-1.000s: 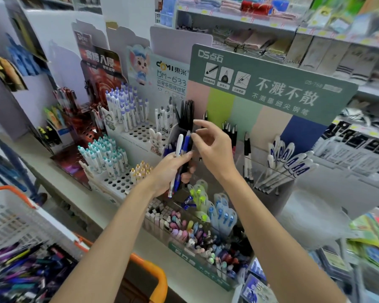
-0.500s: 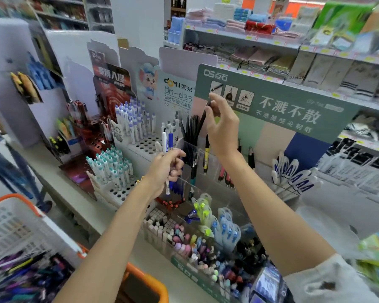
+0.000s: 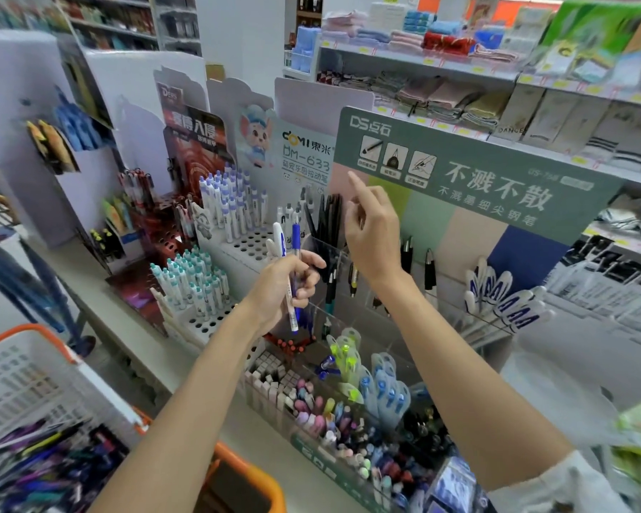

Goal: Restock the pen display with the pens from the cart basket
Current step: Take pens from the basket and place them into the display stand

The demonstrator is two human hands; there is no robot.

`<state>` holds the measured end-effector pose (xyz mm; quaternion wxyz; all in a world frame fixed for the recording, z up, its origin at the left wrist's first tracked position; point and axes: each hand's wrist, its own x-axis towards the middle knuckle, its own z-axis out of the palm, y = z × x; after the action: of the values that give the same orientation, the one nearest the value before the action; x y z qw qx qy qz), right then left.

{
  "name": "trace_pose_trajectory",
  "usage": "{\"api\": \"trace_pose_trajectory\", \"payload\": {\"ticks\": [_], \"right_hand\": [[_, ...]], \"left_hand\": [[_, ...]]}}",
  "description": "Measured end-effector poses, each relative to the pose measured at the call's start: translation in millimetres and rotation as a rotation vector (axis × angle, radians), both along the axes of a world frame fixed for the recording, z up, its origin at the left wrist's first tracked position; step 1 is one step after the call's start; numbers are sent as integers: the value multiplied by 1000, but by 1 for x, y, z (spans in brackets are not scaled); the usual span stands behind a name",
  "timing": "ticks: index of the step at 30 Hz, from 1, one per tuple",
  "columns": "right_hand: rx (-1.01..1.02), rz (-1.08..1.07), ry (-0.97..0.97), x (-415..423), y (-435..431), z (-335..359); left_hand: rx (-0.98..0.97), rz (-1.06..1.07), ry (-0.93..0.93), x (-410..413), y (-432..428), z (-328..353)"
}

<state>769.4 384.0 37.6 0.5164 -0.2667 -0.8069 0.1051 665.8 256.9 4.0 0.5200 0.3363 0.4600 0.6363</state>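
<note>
left hand (image 3: pixel 280 286) grips a white pen (image 3: pixel 278 235) and blue pen (image 3: pixel 295 236), upright.

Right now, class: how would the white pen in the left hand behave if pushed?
The white pen looks thin and straight: probably stiff and light. Its smooth round barrel may roll once the left hand releases it.

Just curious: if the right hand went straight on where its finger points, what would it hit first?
Probably the pink panel of the display backboard, just under the green header sign; depth is unclear.
</note>
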Motion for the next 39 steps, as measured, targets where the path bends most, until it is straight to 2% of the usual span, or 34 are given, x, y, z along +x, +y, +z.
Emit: {"api": "trace_pose_trajectory", "payload": {"ticks": [2,5,8,11,13,14,17,20,25,31,33,36,39], "right_hand": [[-127,102,46,9,-11,8],[-377,333,-54,13,-32,10],[-400,338,-73,12,-38,1],[-381,266,155,14,-39,-3],[-321,163,347,18,-37,-5],[-282,120,376,20,-36,-8],[-189,96,198,16,-35,-23],[-159,102,-4,7,-38,-43],[-107,6,-213,-5,-43,-66],[-143,33,-360,-5,-44,-84],[-137,43,-280,0,-46,-78],[-244,120,-9,13,-50,-49],[-367,242,53,29,-57,-17]], "left_hand": [[4,-28,13,4,2,2],[-16,-59,69,13,6,4],[-31,-71,99,17,7,1],[-48,28,124,10,4,-3],[-99,164,215,-1,-2,-9],[-122,236,258,-7,-5,-12],[-126,365,270,-23,-14,-23],[-130,312,209,-25,-18,-25],[-90,251,19,-18,-24,-20],[-99,180,101,-17,-26,-25],[-103,147,132,-15,-25,-25],[-98,87,179,-4,-17,-19],[-63,-24,220,17,1,-8]]}}
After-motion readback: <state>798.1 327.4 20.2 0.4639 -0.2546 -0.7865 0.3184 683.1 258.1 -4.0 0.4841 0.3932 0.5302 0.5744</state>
